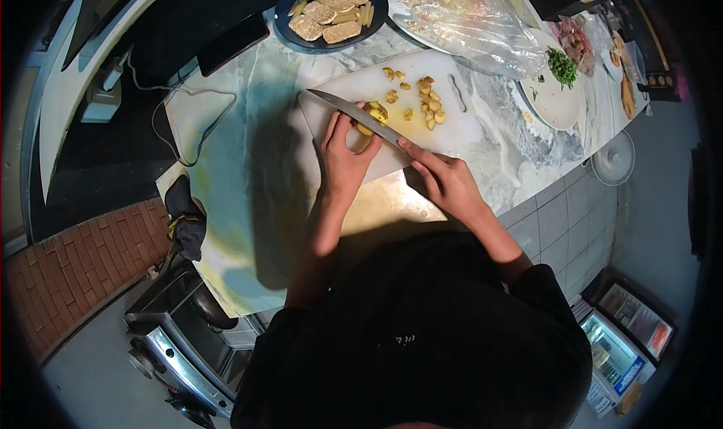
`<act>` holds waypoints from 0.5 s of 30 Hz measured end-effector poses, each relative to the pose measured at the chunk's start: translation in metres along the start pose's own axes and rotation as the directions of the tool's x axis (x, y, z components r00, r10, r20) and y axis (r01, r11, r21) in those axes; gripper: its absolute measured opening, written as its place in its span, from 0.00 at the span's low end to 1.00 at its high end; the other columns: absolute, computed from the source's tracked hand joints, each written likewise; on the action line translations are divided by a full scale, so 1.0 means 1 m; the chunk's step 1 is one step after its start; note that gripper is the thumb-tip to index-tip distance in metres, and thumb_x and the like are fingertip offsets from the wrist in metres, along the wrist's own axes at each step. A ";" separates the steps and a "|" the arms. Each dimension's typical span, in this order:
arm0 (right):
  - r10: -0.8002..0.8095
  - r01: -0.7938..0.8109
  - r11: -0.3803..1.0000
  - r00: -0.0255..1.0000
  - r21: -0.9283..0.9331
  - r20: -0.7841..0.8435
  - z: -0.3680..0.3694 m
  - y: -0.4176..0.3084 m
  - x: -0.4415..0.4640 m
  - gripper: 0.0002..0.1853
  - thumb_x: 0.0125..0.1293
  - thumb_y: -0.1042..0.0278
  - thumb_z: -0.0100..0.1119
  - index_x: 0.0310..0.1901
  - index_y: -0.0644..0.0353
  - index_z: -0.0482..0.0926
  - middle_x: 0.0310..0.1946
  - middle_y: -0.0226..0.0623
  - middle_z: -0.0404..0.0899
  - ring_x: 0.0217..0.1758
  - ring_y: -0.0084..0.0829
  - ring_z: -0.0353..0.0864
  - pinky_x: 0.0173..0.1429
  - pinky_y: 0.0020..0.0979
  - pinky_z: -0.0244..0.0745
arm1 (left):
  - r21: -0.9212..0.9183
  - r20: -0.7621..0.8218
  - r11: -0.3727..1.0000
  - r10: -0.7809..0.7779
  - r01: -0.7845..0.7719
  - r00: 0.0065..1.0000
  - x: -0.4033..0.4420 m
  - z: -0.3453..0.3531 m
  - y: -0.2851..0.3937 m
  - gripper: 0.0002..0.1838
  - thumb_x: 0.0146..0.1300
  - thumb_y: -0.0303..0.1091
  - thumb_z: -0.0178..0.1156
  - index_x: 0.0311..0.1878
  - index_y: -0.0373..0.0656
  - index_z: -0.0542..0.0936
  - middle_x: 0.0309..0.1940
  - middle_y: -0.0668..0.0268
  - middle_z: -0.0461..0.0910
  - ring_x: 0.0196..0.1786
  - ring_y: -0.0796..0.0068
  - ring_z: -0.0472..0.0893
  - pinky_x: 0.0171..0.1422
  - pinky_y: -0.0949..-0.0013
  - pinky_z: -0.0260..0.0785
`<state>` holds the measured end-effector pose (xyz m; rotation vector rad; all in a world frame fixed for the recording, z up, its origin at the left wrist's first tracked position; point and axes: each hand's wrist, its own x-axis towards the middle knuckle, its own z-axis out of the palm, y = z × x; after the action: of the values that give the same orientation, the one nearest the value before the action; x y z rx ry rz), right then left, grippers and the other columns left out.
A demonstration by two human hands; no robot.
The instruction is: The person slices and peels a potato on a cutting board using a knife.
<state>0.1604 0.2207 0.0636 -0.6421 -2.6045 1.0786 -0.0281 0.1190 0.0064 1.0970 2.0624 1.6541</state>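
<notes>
A white cutting board (346, 79) lies on the marble counter. My right hand (444, 177) is closed on a large knife (343, 107), its blade slanting up to the left over the board. Under the blade sits a piece of yellow ginger-like root (376, 113). My left hand (350, 150) holds this root from the left side, thumb and fingers curved round it. Cut yellow-brown pieces (429, 101) lie in a row on the board to the right, with several smaller bits around them.
A dark plate (285, 31) with patties and pale sticks stands at the back. Right of it are a clear plastic bag (482, 26) and a white plate (557, 111) with chopped greens (561, 66). A cable (218, 120) and dark cloth (184, 218) lie at the left.
</notes>
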 end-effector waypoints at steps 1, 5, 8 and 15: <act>0.003 -0.003 1.000 1.000 0.009 -0.002 0.001 0.001 0.001 0.28 0.75 0.69 0.62 0.75 0.38 0.75 0.33 0.46 0.84 0.33 0.54 0.83 0.39 0.49 0.80 | 0.000 0.000 1.000 0.001 -0.001 1.000 0.000 0.000 0.000 0.30 0.55 0.14 0.71 0.64 0.33 0.80 0.60 0.56 0.81 0.62 0.60 0.85 0.68 0.60 0.81; 0.057 -0.058 0.998 0.998 0.025 0.030 -0.001 -0.004 0.004 0.24 0.75 0.75 0.62 0.71 0.51 0.80 0.36 0.55 0.86 0.32 0.56 0.83 0.41 0.42 0.80 | -0.008 -0.027 1.000 0.028 -0.029 0.999 0.001 0.001 -0.002 0.29 0.55 0.18 0.72 0.63 0.35 0.81 0.57 0.57 0.83 0.57 0.59 0.86 0.63 0.61 0.81; 0.049 -0.049 0.999 0.999 0.024 0.020 0.002 -0.003 0.007 0.23 0.75 0.75 0.62 0.70 0.51 0.81 0.37 0.55 0.86 0.32 0.56 0.84 0.41 0.41 0.81 | -0.008 -0.044 0.999 0.047 -0.047 0.998 0.001 0.001 -0.002 0.28 0.56 0.22 0.74 0.63 0.38 0.82 0.53 0.58 0.85 0.52 0.59 0.87 0.59 0.61 0.80; 0.021 -0.020 0.999 1.000 -0.041 0.008 0.008 0.000 0.014 0.24 0.73 0.76 0.62 0.69 0.50 0.81 0.41 0.54 0.88 0.37 0.56 0.86 0.41 0.43 0.82 | -0.021 -0.029 0.998 0.051 -0.051 0.998 0.001 0.000 -0.005 0.28 0.55 0.22 0.74 0.63 0.38 0.82 0.53 0.57 0.84 0.53 0.59 0.87 0.59 0.61 0.80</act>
<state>0.1445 0.2226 0.0587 -0.6763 -2.6387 1.0390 -0.0305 0.1197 0.0018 1.1345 2.0455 1.7215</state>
